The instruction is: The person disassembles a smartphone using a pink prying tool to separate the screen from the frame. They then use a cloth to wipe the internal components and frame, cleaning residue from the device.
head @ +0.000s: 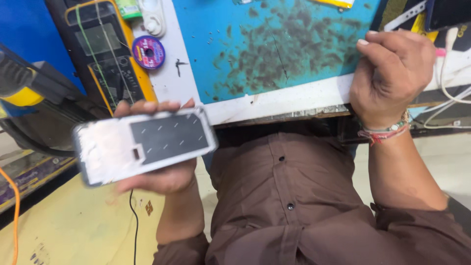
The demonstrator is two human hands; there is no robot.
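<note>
My left hand holds an opened phone body flat over my lap, below the bench edge. Its inside faces up, with a dark rectangular pad on the right part and a pale, scuffed area on the left. Fingertips curl over its far edge and the palm supports it from beneath. My right hand rests at the near right edge of the blue work mat, fingers curled into a loose fist. I see nothing in that hand. A beaded and thread bracelet sits on its wrist.
A yellow and black multimeter lies on the left of the bench beside a small purple spool. White cables run along the right side. A dark device stands at the far left. Yellow floor lies below.
</note>
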